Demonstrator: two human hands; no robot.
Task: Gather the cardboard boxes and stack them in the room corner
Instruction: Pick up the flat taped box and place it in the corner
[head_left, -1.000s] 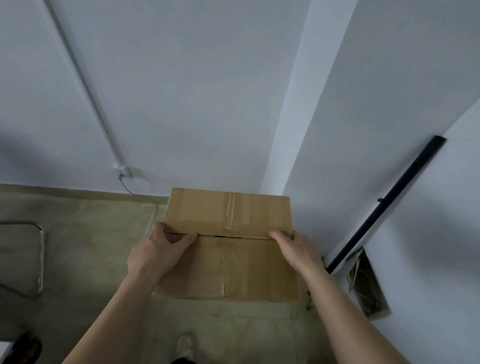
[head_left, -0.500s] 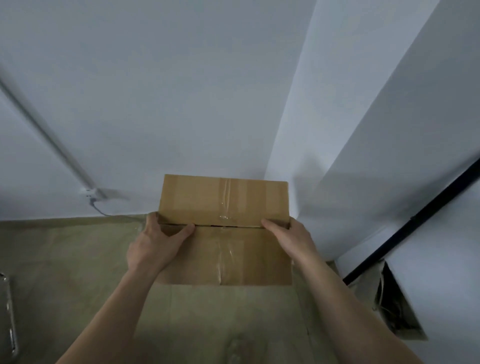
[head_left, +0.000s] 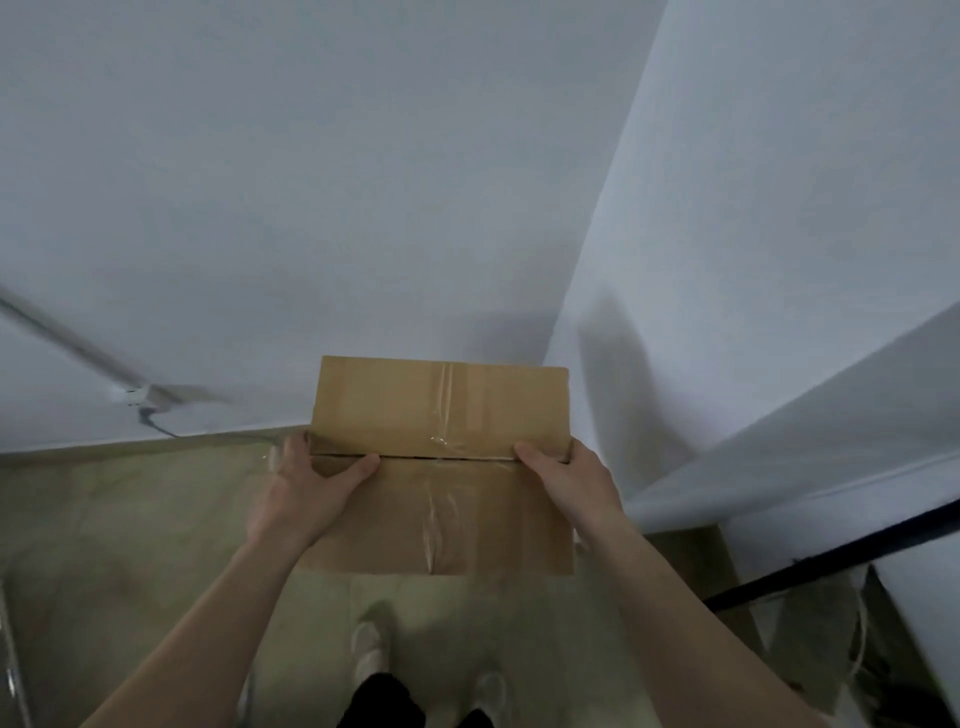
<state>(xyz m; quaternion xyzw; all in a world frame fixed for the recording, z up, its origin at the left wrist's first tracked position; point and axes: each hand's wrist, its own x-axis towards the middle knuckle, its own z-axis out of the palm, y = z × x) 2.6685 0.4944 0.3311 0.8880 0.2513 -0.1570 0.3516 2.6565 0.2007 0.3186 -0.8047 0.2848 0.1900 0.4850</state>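
A brown cardboard box (head_left: 441, 415) with clear tape down its middle is held in front of me, above the floor and close to the white wall. Its two top flaps meet at a dark seam. My left hand (head_left: 306, 488) grips the box's left side, thumb lying along the seam. My right hand (head_left: 566, 478) grips the right side, thumb on top at the seam. The box's underside and far side are hidden.
White walls meet in a corner (head_left: 566, 332) just right of the box. A cable duct (head_left: 78, 353) ends at a wall socket (head_left: 132, 397) on the left. The floor (head_left: 130, 519) is olive-beige. A black bar (head_left: 831, 556) and an opening with wires (head_left: 852, 639) lie lower right. My shoes (head_left: 371, 649) show below.
The box and both hands have stayed together while the view shifted: the wall is nearer, the corner stands closer to the box's right, and my feet have come into view.
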